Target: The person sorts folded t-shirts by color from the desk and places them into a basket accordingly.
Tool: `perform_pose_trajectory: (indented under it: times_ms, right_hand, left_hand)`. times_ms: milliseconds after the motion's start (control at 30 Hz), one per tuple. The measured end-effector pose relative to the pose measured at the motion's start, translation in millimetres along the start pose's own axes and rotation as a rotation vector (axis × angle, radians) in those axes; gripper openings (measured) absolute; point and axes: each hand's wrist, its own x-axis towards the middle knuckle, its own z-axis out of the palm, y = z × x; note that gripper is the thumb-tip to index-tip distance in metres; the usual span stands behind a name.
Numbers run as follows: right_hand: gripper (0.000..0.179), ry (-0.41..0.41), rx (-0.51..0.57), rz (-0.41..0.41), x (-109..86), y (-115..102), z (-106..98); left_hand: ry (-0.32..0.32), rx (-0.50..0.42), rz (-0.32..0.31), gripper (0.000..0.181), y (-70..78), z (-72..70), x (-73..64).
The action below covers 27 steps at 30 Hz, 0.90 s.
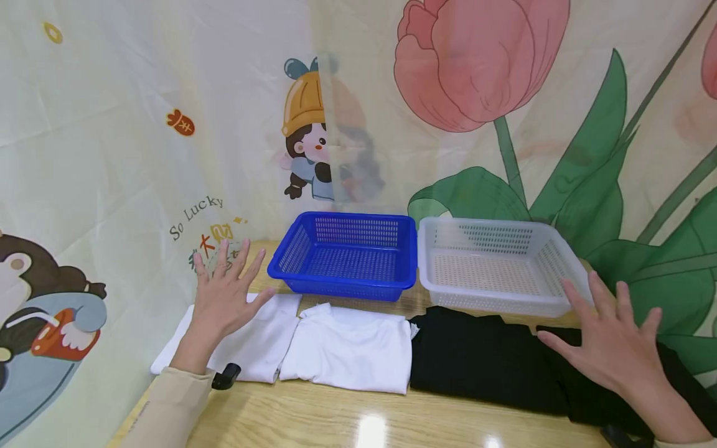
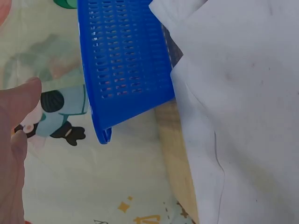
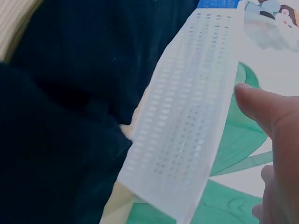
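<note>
My left hand hovers with spread fingers over a folded white garment at the left of the table. Beside that lies a second folded white garment, a shirt by its collar-like edge. My right hand, fingers also spread, is above a folded black garment at the right. Another folded black garment lies next to it, nearer the middle. Neither hand holds anything. Behind the row stand a blue plastic basket and a white plastic basket, with nothing inside either.
The wooden table runs along the front of the garments. A printed cloth with cartoon figures and a large tulip hangs behind and at the left. The two baskets stand side by side close to it.
</note>
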Motion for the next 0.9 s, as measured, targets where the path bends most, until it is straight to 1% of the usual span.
perform_pose_trajectory:
  times_ms: [200, 367, 467, 567, 633, 800, 900]
  right_hand:
    - [0.121, 0.047, 0.016, -0.073, 5.8, -21, -3]
    - [0.122, 0.077, 0.074, -0.152, 9.9, -45, -5]
    - [0.121, 0.092, 0.123, -0.203, 11.1, -58, -8]
    - [0.119, 0.073, 0.195, -0.229, 11.6, -71, -12]
    - [0.115, 0.027, 0.261, -0.225, 11.6, -80, -16]
    - [0.105, -0.106, 0.45, -0.2, 10.5, -100, -23]
    - [0.096, -0.138, 0.549, -0.224, 9.3, -111, -24]
  left_hand:
    - [0.012, -0.007, 0.008, 0.088, 0.0, -5.3, -2.2]
    - [0.029, -0.017, 0.044, 0.087, -2.2, -9.4, -6.1]
    - [0.03, -0.06, 0.065, 0.087, -3.4, -11.6, -8.5]
    - [0.012, -0.138, 0.073, 0.086, -4.8, -14.3, -10.8]
    - [-0.015, -0.199, 0.075, 0.086, -5.8, -16.0, -12.0]
    - [-0.122, -0.385, 0.08, 0.086, -4.0, -20.4, -17.1]
    - [-0.18, -0.494, 0.076, 0.084, -1.2, -20.0, -22.0]
